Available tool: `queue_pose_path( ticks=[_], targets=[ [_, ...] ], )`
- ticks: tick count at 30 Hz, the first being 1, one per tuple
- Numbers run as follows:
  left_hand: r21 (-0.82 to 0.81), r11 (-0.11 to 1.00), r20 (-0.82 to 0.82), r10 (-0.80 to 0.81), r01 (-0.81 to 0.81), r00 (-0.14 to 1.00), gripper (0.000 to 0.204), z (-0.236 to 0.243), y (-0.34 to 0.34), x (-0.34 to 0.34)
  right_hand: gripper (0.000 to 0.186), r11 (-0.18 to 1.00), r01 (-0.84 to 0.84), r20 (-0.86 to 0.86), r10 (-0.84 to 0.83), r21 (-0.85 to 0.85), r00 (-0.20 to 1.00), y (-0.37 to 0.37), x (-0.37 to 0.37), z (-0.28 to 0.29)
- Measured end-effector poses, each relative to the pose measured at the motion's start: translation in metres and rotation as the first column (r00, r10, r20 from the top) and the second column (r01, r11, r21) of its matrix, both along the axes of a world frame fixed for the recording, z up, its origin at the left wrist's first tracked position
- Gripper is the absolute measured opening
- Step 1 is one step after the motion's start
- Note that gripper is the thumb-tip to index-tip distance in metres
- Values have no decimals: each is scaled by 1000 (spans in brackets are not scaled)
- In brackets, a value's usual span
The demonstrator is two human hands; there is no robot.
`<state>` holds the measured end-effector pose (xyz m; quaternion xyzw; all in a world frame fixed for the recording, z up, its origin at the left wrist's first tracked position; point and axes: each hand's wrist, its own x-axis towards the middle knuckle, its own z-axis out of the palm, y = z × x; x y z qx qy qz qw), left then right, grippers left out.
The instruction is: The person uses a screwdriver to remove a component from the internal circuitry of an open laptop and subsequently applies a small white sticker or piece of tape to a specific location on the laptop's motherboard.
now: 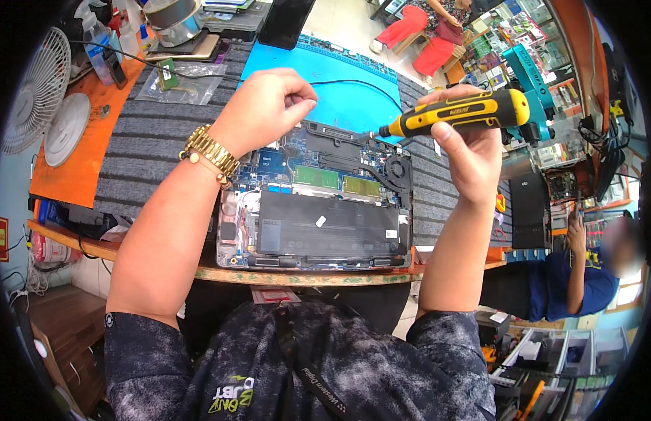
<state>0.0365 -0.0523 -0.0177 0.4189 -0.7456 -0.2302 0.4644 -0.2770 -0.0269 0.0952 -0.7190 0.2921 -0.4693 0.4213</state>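
Grey ribbed matting (153,158) covers the bench, centre to left of frame; its wooden front edge (318,278) runs across mid-frame, with the lower side of the laptop (245,242), inside exposed, lying along it. Laptop sits at frame centre, between the two forearms. Right hand (473,151), right of centre: fingers and thumb wrapped around a yellow-and-black screwdriver (452,114), held nearly level, tip toward the laptop's upper right part; contact of tip cannot be told. Left hand (266,105), upper centre: fingers curled, thumb close to forefinger, over the laptop's upper left corner; cannot tell whether anything small is pinched. Room for moving: between the hands, over the smooth blue mat (332,70), crossed by a thin black cable (346,81); also a strip of ribbing left of the left forearm, up to an orange surface (80,179). Materials: flat matte-black battery (318,235), rectangular; green memory module (316,177) above it; round finned fan (396,168) near the laptop's right edge; shiny gold-coloured linked watch (212,151) on left wrist.
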Motion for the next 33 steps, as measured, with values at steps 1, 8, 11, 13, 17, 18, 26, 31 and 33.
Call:
queue_pose_path(
  ticks=[1,8,11,13,17,18,26,31,33],
  targets=[
    [-7,1000,-7,21,-21,1000,15,1,0,1,49,1000,0,-22,0,9,1000,3,-3,-1],
    [-46,999,27,31,-30,999,20,3,-6,3,52,996,35,-124,-24,85,992,16,-12,-10],
    [-53,998,18,30,-29,999,17,1,-6,3,52,995,43,-114,-33,87,993,18,-12,-13],
    [-63,997,29,38,-36,999,17,1,-7,3,51,994,52,-122,-40,94,992,18,-14,-12],
    [-66,997,22,38,-36,999,17,0,-7,3,51,994,60,-134,-48,91,990,17,-15,-12],
    [-62,997,27,39,-37,999,17,1,-7,3,51,994,60,-131,-48,92,990,17,-15,-13],
    [-41,998,42,46,-45,998,17,2,-5,3,49,989,86,-217,-58,123,975,18,-14,-15],
    [-64,997,37,40,-38,998,17,1,-6,3,51,990,62,-185,-39,124,982,19,-9,-18],
    [-67,997,35,42,-39,999,17,1,-6,4,52,990,59,-205,-31,131,978,20,-9,-17]
  ],
)
